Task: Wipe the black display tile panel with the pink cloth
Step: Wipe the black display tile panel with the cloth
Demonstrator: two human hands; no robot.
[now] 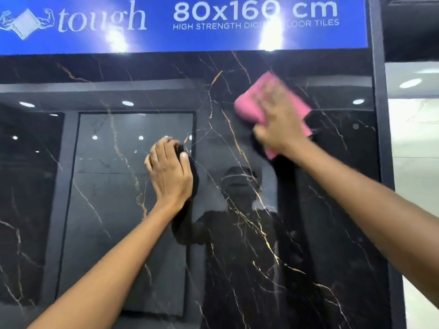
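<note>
A glossy black tile panel (99,210) with gold and white veins fills the view, standing upright in front of me. My right hand (280,122) presses a folded pink cloth (247,105) flat against the panel's upper right part; hand and cloth are motion-blurred. My left hand (168,172) rests against the panel near its middle, fingers bent at the knuckles, holding nothing. The panel mirrors ceiling lights, other display panels and a person.
A blue sign (180,24) reading "tough 80x160 cm" runs across the top of the panel. A dark frame post (382,115) borders the panel on the right. Beyond it stands a pale marble-look tile (415,150).
</note>
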